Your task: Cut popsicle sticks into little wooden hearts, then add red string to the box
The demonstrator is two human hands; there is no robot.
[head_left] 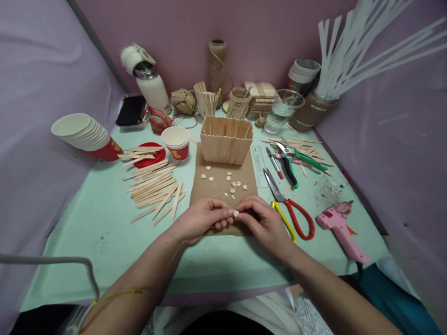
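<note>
Between the fingertips of both hands is a small pale wooden heart (236, 214). My left hand (209, 216) pinches it from the left, and my right hand (260, 218) has its thumb and fingers closed on its other side. Both hands are over the near end of a brown cardboard sheet (216, 186). Several more small wooden pieces (233, 184), some heart-shaped, lie scattered on the cardboard just beyond my fingers. At the sheet's far end stands a box made of wooden craft sticks (223, 146).
Scissors (279, 195), green-handled pruning shears (296, 158) and a pink glue gun (342, 228) lie on the right. Craft sticks (153, 186) are spread on the left, near a paper cup (178, 146) and stacked cups (87, 135). Behind stands a plastic cup of water (279, 114).
</note>
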